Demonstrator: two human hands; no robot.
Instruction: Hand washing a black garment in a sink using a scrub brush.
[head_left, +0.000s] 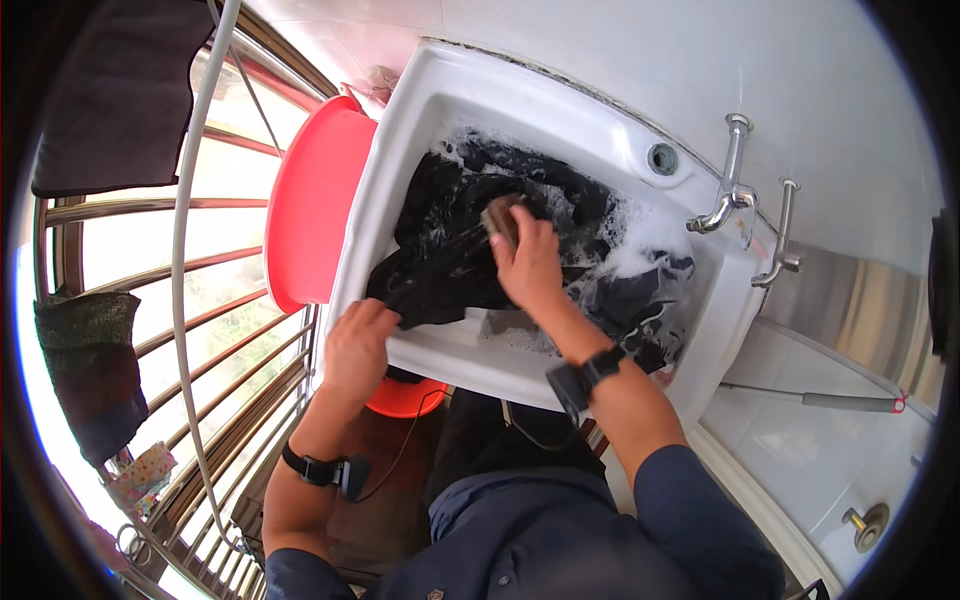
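Black wet cloth (442, 247) lies spread in a white ceramic laundry sink (517, 79), with soap suds (645, 232) over its right part. My right hand (529, 259) grips a brown scrubbing brush (501, 217) and rests it on the middle of the cloth. The brush's underside is hidden. At the sink's front left corner, my left hand (360, 345) pinches the near end of the cloth between thumb and fingers. More dark cloth sits in cloudy water on the right side of the basin.
A red plastic basin (322, 210) stands on edge against the sink's left side. Two metal taps, one long-necked (724, 202) and one slimmer (780, 247), project from the right wall. An orange bucket (405, 397) is below the sink. Window bars (202, 262) and a pale hose (182, 247) are at left.
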